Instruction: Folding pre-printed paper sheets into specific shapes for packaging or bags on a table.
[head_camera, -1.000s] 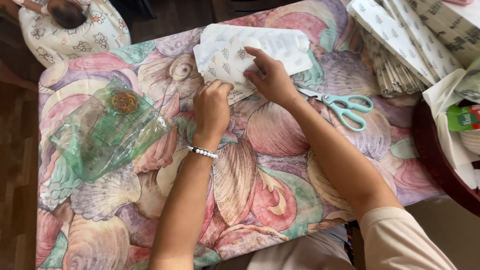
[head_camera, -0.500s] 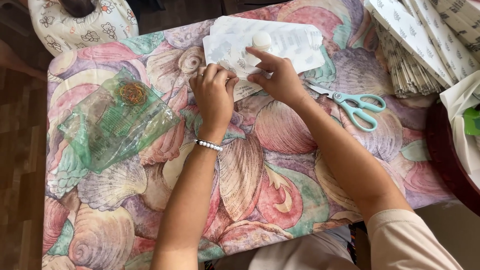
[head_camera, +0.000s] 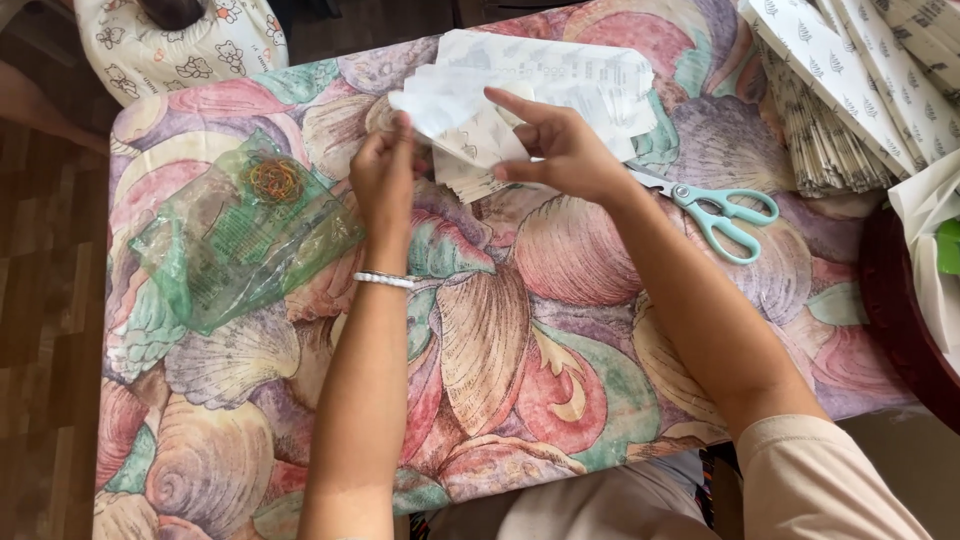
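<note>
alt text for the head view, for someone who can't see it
Both hands, left hand and right hand, hold a small white paper piece above a shell-patterned tablecloth. Teal scissors lie right; a green plastic bag lies left.

Both hands hold a small white paper sheet (head_camera: 470, 135) between them: left hand (head_camera: 383, 180) pinching its left edge, right hand (head_camera: 560, 150) its right. Just right of the right hand lie teal-handled scissors (head_camera: 715, 205); left of the left hand, a green plastic bag (head_camera: 235, 235) on the shell-patterned desk (head_camera: 520, 340).

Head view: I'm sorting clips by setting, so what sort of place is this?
Probably a home craft table: a shell-patterned tablecloth, teal-handled scissors and stacks of folded printed paper, over wooden flooring.
</note>
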